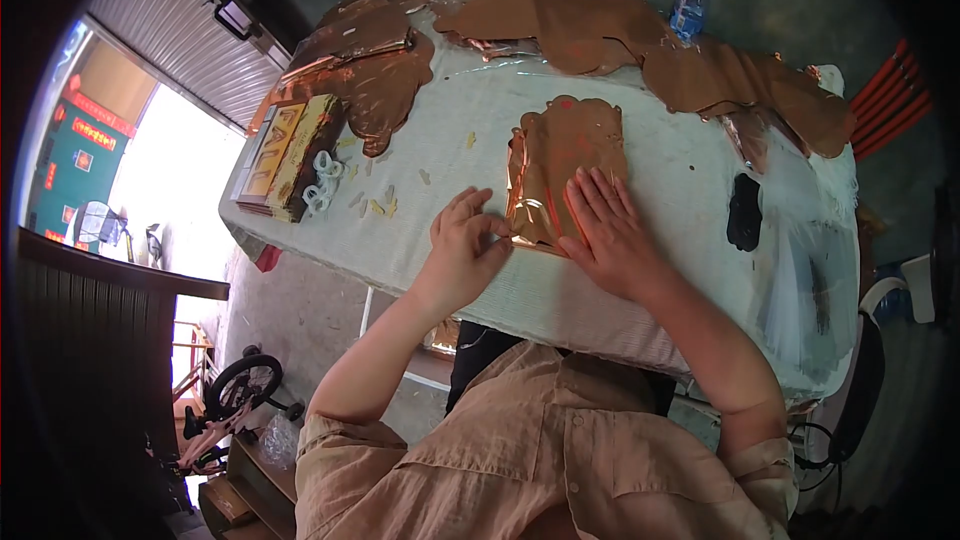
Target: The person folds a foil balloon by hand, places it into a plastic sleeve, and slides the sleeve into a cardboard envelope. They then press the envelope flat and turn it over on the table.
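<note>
On the cloth in front of me lies a flat, folded foil balloon (575,155), copper-brown with a shiny left edge and a scalloped far end. My right hand (615,237) rests flat on its near right part, fingers stretched out. At the near left corner is my left hand (465,248), its fingers curled and thumb and fingertips closed at the shiny edge. Part of the balloon's near side is covered by my right hand.
More flat copper-brown foil pieces (585,30) line the table's far side. A blue-capped bottle (690,8) stands behind them. At left are a stack of printed packets (290,155), white looped ties (322,185) and small pale strips (378,208). A black item (744,212) and clear plastic bags (805,290) lie right.
</note>
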### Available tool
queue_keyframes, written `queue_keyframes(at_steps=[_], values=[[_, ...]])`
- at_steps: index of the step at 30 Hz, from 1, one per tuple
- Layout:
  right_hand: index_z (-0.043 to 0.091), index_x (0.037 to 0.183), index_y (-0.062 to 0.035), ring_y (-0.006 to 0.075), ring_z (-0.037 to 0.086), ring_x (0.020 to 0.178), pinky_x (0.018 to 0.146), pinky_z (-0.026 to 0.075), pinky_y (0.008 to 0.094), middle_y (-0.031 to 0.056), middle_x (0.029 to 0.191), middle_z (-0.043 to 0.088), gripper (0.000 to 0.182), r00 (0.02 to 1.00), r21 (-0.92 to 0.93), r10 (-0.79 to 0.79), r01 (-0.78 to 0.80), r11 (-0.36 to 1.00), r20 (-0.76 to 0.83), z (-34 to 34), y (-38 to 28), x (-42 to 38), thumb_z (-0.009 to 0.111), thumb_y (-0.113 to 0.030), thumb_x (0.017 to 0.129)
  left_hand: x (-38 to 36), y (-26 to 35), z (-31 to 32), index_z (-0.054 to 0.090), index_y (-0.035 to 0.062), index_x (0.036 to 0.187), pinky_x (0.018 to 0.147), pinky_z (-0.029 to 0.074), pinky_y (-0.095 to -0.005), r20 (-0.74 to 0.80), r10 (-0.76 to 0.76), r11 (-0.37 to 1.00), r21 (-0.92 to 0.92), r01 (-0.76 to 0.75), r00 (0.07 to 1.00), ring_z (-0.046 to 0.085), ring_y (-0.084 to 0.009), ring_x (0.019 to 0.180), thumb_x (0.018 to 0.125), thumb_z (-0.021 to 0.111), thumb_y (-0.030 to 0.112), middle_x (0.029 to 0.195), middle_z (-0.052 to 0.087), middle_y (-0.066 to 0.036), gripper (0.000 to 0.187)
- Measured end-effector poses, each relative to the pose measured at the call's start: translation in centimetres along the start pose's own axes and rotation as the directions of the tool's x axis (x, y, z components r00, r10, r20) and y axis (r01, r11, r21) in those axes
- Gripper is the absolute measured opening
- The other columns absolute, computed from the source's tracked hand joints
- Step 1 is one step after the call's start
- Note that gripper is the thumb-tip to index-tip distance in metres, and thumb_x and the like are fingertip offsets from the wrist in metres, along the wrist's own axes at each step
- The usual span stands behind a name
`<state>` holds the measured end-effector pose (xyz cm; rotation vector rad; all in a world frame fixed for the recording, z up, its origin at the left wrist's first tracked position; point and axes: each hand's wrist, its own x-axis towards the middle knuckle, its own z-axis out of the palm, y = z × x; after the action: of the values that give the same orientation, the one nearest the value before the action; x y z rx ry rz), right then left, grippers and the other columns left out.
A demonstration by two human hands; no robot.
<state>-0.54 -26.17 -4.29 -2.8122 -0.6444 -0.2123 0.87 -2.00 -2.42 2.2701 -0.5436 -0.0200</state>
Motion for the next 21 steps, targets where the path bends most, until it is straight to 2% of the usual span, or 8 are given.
queue_keyframes(at_steps=[4,6,7,9,10,12,19,21], values=[[0.029,0.145,0.0022,0.0318,0.019,0.144,0.118,0.009,0.0441,0.0207,0.152,0.025,0.066,1.0,0.013,0.0,0.0,1.0,0.014,0.01,0.0,0.02,0.045,-0.04,0.096,0.29,-0.31,-0.05,0.066,0.0089,0.093,0.11,0.023,-0.048,0.027,-0.036,0.999,0.033,0.035,0.999,0.03,-0.0384,0.138,0.079,0.067,0.016,0.139,0.045,-0.024,0.016],[0.028,0.145,0.0022,0.0317,0.019,0.144,0.118,0.009,0.044,0.0207,0.153,0.025,0.067,1.0,0.008,-0.001,0.001,1.0,0.019,0.04,0.03,0.0,0.044,-0.04,0.096,0.41,-0.82,0.2,0.066,0.0089,0.091,0.111,0.022,-0.0484,0.03,-0.053,0.991,-0.119,0.056,0.998,0.029,-0.0394,0.138,0.079,0.067,0.017,0.141,0.042,-0.027,0.015],[0.028,0.145,0.0022,0.0315,0.018,0.144,0.118,0.009,0.044,0.0207,0.153,0.024,0.067,1.0,0.002,-0.003,0.003,1.0,0.025,0.07,0.06,0.01,0.044,-0.04,0.095,0.47,-0.72,0.32,0.066,0.0089,0.091,0.111,0.022,-0.0484,0.03,-0.051,0.992,-0.117,0.054,0.998,0.029,-0.0394,0.138,0.079,0.067,0.017,0.141,0.042,-0.027,0.015],[0.027,0.145,0.0022,0.0315,0.018,0.144,0.119,0.009,0.0439,0.0206,0.153,0.023,0.068,1.0,0.005,-0.002,0.002,1.0,0.023,0.21,0.12,0.01,0.044,-0.04,0.095,0.56,-0.31,0.65,0.066,0.0034,0.09,0.106,0.034,-0.043,-0.027,-0.028,0.999,0.031,0.029,0.999,0.034,-0.0378,0.136,0.081,0.069,0.012,0.138,0.045,-0.027,0.013],[0.026,0.146,0.0021,0.0314,0.017,0.144,0.119,0.009,0.0439,0.0206,0.153,0.023,0.068,1.0,0.007,-0.004,0.003,1.0,0.022,0.24,0.12,0.02,0.044,-0.04,0.095,0.55,-0.29,0.64,0.066,0.0034,0.09,0.106,0.034,-0.043,-0.028,-0.027,0.999,0.032,0.028,0.999,0.034,-0.0378,0.136,0.081,0.069,0.012,0.138,0.045,-0.027,0.013],[0.026,0.146,0.0017,0.0313,0.018,0.144,0.118,0.009,0.0439,0.0204,0.153,0.023,0.068,1.0,0.011,0.0,-0.001,1.0,0.022,0.18,0.07,0.04,0.045,-0.04,0.095,0.62,-0.25,0.7,0.065,0.0075,0.085,0.107,0.031,-0.0469,-0.033,-0.05,0.994,-0.099,0.046,0.998,0.033,-0.0412,0.136,0.078,0.07,0.015,0.139,0.044,-0.028,0.011],[0.026,0.147,-0.0005,0.0304,0.018,0.144,0.118,0.01,0.044,0.0182,0.153,0.024,0.07,1.0,0.064,0.003,-0.004,0.998,0.018,0.03,-0.1,-0.03,0.047,-0.04,0.093,-0.08,0.02,0.73,0.063,0.0064,0.078,0.103,0.036,-0.0464,-0.058,0.001,0.978,-0.207,-0.013,0.998,0.038,-0.0393,0.132,0.076,0.071,0.012,0.135,0.049,-0.023,0.01],[0.026,0.147,-0.0006,0.0303,0.018,0.144,0.118,0.01,0.044,0.0181,0.153,0.024,0.07,1.0,0.053,0.003,-0.004,0.999,0.018,0.16,-0.04,-0.06,0.048,-0.04,0.093,-0.19,0.16,0.72,0.061,0.0064,0.075,0.104,0.035,-0.0462,-0.048,0.076,0.997,-0.008,-0.076,0.996,0.041,-0.0374,0.129,0.074,0.072,0.011,0.132,0.052,-0.02,0.012]])
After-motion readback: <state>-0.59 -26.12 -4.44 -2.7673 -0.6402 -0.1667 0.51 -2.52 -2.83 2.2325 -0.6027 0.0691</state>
